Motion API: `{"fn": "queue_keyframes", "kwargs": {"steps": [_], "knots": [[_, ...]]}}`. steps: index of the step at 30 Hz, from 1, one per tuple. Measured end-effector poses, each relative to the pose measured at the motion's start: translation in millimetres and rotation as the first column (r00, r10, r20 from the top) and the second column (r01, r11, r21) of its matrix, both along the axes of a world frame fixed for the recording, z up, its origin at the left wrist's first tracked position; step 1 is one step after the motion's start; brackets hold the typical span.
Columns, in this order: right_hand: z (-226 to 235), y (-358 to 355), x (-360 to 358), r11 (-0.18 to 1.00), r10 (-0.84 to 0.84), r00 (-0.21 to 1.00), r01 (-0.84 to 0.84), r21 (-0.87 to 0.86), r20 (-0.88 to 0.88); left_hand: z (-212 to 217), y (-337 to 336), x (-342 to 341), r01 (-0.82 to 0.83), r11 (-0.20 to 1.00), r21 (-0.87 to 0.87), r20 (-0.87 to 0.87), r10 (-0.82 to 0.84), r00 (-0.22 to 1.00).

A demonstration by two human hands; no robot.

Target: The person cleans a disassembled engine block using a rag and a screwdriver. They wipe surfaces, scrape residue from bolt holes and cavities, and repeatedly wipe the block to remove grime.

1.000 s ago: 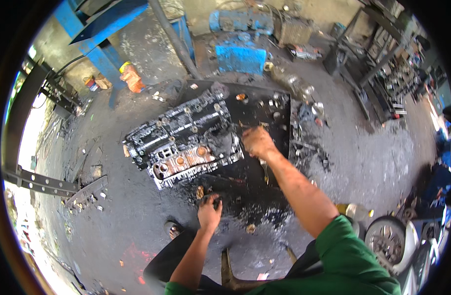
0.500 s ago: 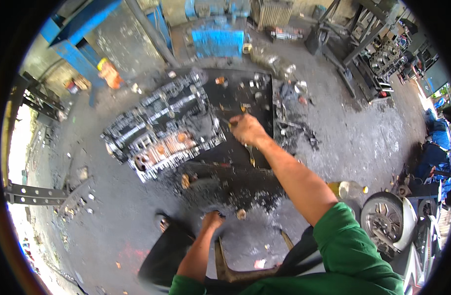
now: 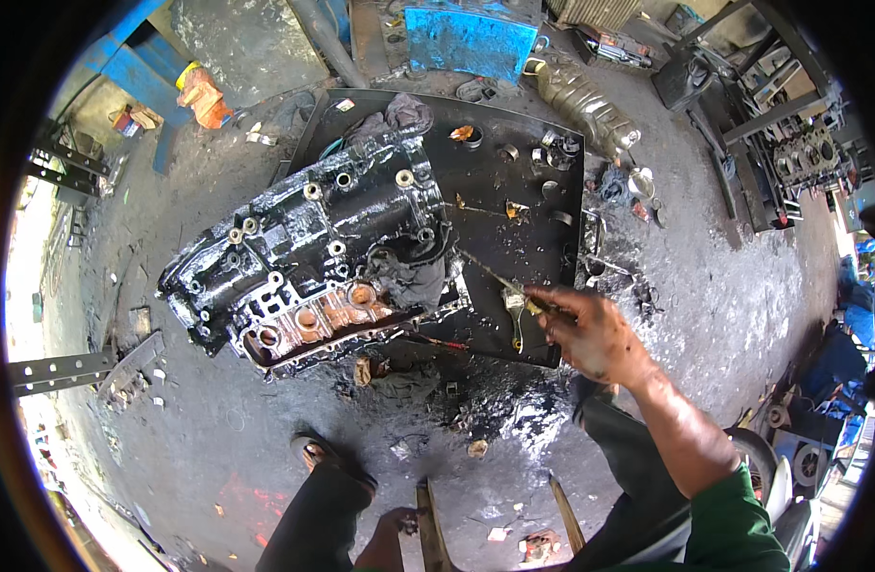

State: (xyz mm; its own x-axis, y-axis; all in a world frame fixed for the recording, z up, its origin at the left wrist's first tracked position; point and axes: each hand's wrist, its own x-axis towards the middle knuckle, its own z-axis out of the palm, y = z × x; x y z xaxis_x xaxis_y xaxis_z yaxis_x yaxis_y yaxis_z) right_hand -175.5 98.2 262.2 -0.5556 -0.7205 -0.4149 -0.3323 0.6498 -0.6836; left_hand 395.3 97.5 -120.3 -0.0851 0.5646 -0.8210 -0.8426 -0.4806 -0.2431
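My right hand (image 3: 599, 334) is closed around a long, thin, rod-like tool (image 3: 499, 278); its tip points up and left toward the engine block. The hand hovers over the near right corner of a black metal tray (image 3: 494, 229). On the tray's left side lies the large black, oily engine block (image 3: 285, 224), with a rusty-brown opening (image 3: 328, 319) along its near side. A dark grey rag (image 3: 409, 278) is draped on its right end. Low in the view, my left hand (image 3: 399, 522) is closed beside the stool edge (image 3: 430, 524); whatever its fingers hold is hidden.
Ring-shaped metal parts (image 3: 556, 148) and a small cup with an orange leaf-like piece (image 3: 464, 134) sit in the tray. Beyond it are a blue metal box (image 3: 471, 43) and a dented metal canister (image 3: 585, 103). Oil stains the floor, and my sandalled foot (image 3: 313, 453) rests there.
My right hand has drawn back toward me and to the right, away from the engine block. My left hand has dropped toward the lower edge. The whole view has shifted.
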Motion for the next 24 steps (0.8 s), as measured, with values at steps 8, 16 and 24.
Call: {"fn": "queue_keyframes", "kwargs": {"steps": [8,16,24], "knots": [[19,-12,11,1.0,0.018,0.99,-0.019,-0.002,-0.137,10,-68,-146,0.339,0.842,-0.42,-0.069,-0.402,0.913],[6,-9,36,0.987,-0.16,0.984,0.161,0.009,-0.082,255,-199,-403,-0.381,-0.677,-0.63,0.141,-0.582,0.801],[23,-7,44,0.984,-0.103,0.979,0.075,-0.161,-0.175,294,-180,-453,-0.262,-0.56,-0.786,0.204,-0.635,0.745]]}}
